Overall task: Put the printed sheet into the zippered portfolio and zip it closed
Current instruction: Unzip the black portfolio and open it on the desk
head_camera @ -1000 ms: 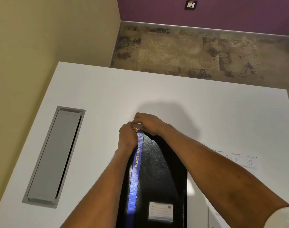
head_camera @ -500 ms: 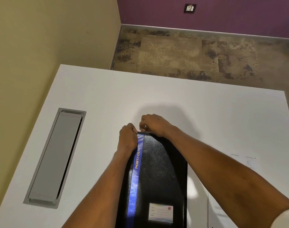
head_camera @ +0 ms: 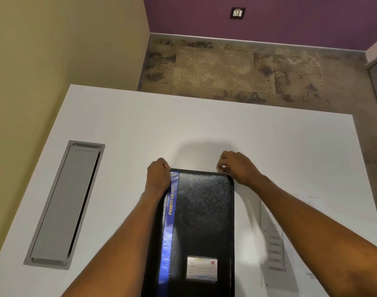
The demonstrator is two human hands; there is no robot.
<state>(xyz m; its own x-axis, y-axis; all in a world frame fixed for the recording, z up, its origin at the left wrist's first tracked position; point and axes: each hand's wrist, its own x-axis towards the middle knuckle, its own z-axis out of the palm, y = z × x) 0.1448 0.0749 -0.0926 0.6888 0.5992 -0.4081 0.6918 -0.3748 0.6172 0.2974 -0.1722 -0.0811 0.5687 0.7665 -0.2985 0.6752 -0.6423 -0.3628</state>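
Left hand (head_camera: 158, 176) is curled shut in a loose fist against the far left corner of the portfolio (head_camera: 201, 213), at the top of the blue strip (head_camera: 170, 224); the fingertips are tucked under, so it cannot be told whether the edge is pinched or only pressed. Right hand (head_camera: 236, 167) is closed at the far right corner, thumb and fingers pinched on something small and pale (head_camera: 224, 167) right at the portfolio's edge. It reads as a zipper pull, but it is blurred and too small to confirm. Both hands are set at the far end of the case, one per corner, well apart from each other.

The portfolio is laid flat on the white table (head_camera: 226, 129), black cover up, "PORTFOLIO" printed in yellow along the blue strip, a card label (head_camera: 202, 268) near the bottom. Its near end is cut off by the frame. The zipper teeth cannot be seen, so open or zipped cannot be told.

The printed sheet (head_camera: 273, 243) is seen on the table just right of the portfolio, under the right forearm, faint and washed out against the white top; its text is illegible and its edges are hard to trace. It is outside the case, apart from both hands.

A grey cable hatch (head_camera: 65, 203) is set into the table at left.
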